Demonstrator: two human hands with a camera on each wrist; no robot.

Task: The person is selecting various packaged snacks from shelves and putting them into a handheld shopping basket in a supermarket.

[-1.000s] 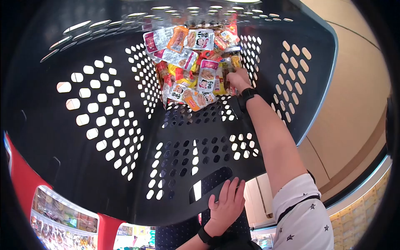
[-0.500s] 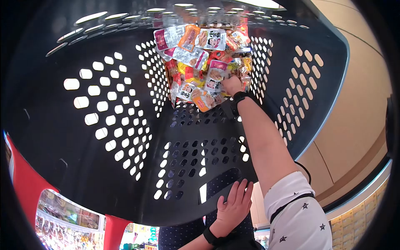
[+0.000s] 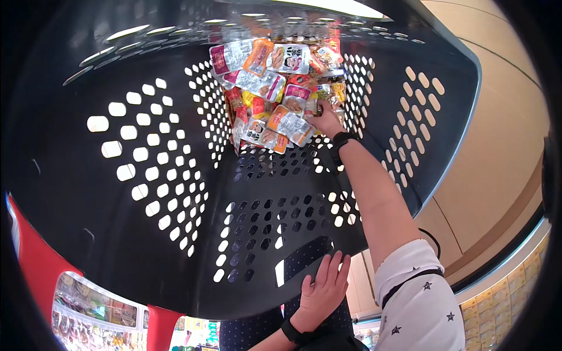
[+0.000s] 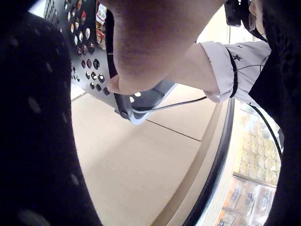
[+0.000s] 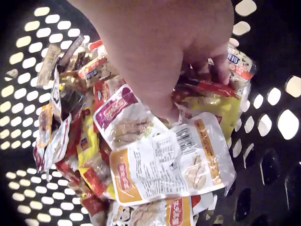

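My right hand [image 3: 326, 120] reaches deep into a black perforated basket [image 3: 246, 292], down among a heap of snack packets. In the right wrist view the right hand [image 5: 155, 52] has its thumb and fingers spread over a red and yellow packet [image 5: 211, 106]; the fingertips are partly hidden. An orange and white packet [image 5: 169, 162] lies over a purple and white packet [image 5: 127, 115] just beside the thumb. My left hand [image 3: 322, 292] lies at the basket's near rim by the handle slot, fingers straight. The left wrist view shows the left hand [image 4: 146, 52] against that rim.
The perforated side wall [image 3: 418, 111] rises close to the right forearm. A beige cabinet surface [image 4: 136, 160] shows beyond the basket. Racks with packaged goods [image 3: 96, 327] stand at lower left, behind a red frame [image 3: 32, 251].
The orange and white packet at the heap's near end has shifted up over the purple and white one. My right hand moved left, then slightly back. My left hand stays at the rim.
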